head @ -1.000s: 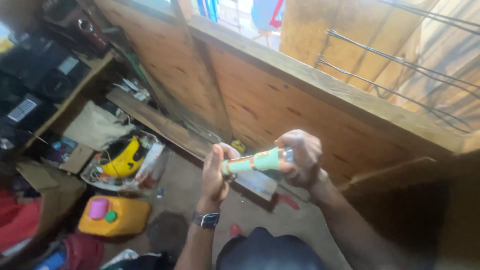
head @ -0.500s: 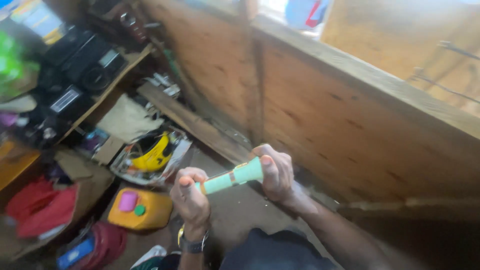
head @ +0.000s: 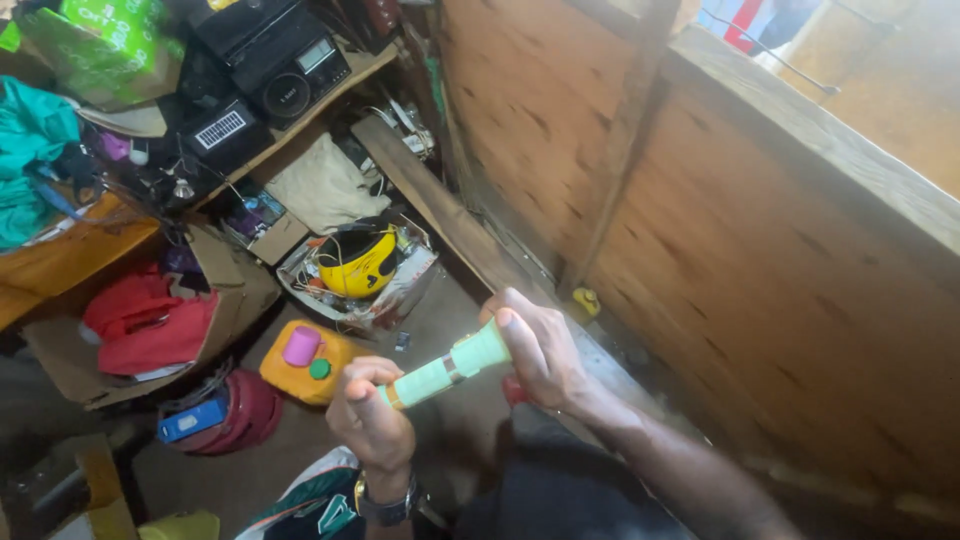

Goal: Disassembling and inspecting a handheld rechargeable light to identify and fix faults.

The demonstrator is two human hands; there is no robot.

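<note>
- One pale green torch (head: 452, 367), tube-shaped with a metal band near its middle, is held in the air over the floor, in front of the body and near the plywood wall (head: 760, 260).
- The left hand (head: 372, 420) is closed around the narrow end; the right hand (head: 540, 350) is wrapped around the wider end, thumb laid along the top. Gripping at opposite ends in this way would suit twisting the two halves against each other, as judged from the grip alone.
- One wristwatch (head: 388, 508) is worn on the left wrist.
- On the floor, to the left of the hands: one yellow plastic container (head: 300, 368) with one pink cap and one green cap, and one tray holding a yellow helmet-like shell (head: 358, 262) among wires.
- One wooden shelf (head: 320, 95) is seen to carry two dark radio-type sets, probably put there to keep them off the floor.
- One red cloth (head: 150, 320) is heaped in an open cardboard box.
</note>
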